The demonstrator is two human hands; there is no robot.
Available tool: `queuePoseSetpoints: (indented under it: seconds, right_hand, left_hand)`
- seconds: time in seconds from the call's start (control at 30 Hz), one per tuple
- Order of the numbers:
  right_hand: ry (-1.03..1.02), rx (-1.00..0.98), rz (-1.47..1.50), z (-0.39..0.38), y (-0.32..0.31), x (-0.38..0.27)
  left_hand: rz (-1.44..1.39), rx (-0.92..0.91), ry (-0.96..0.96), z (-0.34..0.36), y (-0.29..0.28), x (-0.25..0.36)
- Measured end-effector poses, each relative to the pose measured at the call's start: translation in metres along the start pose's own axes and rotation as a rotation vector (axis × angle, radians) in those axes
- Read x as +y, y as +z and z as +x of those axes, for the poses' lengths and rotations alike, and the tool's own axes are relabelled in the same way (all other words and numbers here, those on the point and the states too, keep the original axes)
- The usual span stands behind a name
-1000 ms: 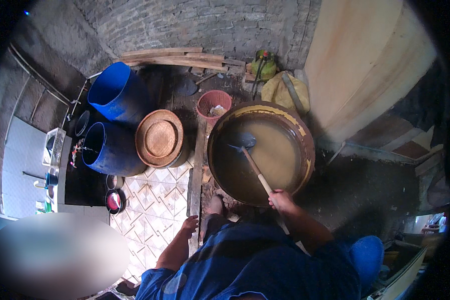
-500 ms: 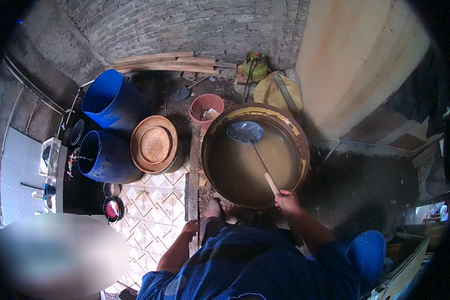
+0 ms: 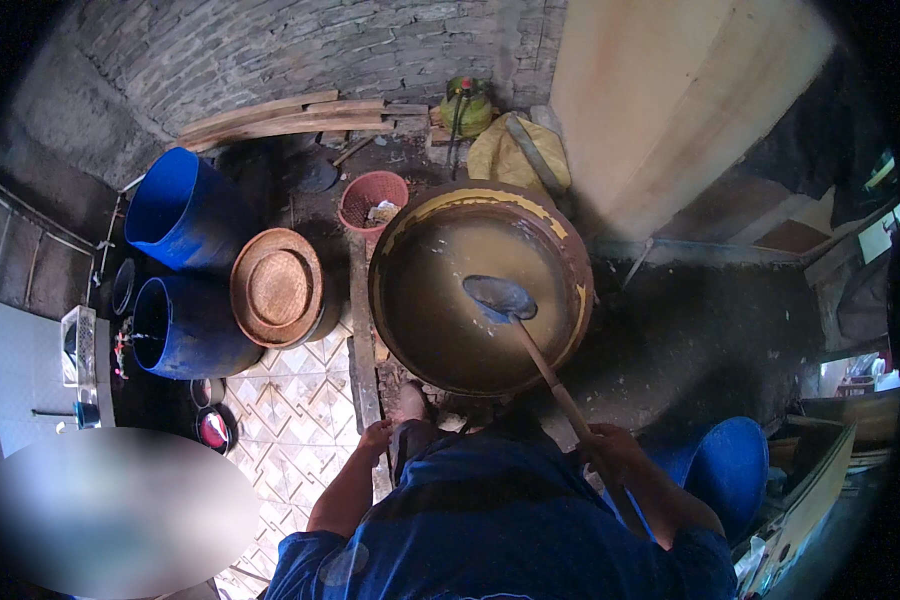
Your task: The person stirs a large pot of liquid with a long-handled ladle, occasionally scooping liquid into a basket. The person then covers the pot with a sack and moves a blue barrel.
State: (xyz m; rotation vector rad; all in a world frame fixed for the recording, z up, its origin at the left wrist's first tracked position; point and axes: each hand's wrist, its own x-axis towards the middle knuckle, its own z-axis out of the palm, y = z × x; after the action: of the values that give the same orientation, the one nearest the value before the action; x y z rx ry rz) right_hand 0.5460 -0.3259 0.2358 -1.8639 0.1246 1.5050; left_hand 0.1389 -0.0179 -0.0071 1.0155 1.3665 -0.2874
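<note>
My right hand [image 3: 615, 448] is wrapped round the wooden handle of a long-handled ladle [image 3: 550, 375]. Its dark, round bowl [image 3: 501, 296] lies at the surface of cloudy, tan liquid [image 3: 440, 290], right of the middle of a large round vat [image 3: 378, 325]. Yellowish residue crusts the far inner wall of the vat. The rear end of the handle runs back past my right forearm. Low beside my left leg hangs my left hand [image 3: 375, 437], its fingers curled in with nothing visible in them.
Left stand two blue barrels [image 3: 200, 340], one with water running into it, and round woven trays [image 3: 280, 287]. Behind the vat are a red basket [image 3: 373, 198], a green gas cylinder [image 3: 467, 112] and a yellow sack [image 3: 515, 160]. Another blue barrel [image 3: 735, 475] stands close at my right.
The ladle's bowl has come nearer to me, from the far side of the vat toward its middle right. My right hand has drawn back with the handle. The view has shifted somewhat.
</note>
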Motion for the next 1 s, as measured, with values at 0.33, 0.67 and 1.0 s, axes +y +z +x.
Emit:
queuePoseSetpoints:
  seconds: [0.33,0.67,1.0]
  right_hand:
    - [-0.125,-0.008,0.170,0.077,-0.017,0.022]
    - [-0.274,0.220,-0.105,0.162,0.013,-0.044]
    - [-0.572,0.392,-0.870,0.211,0.089,-0.089]
  left_hand:
    - [-0.008,0.120,0.088,0.001,0.003,-0.003]
    - [-0.047,-0.004,0.001,-0.026,-0.013,-0.027]
    - [-0.153,0.008,0.020,-0.018,-0.009,-0.050]
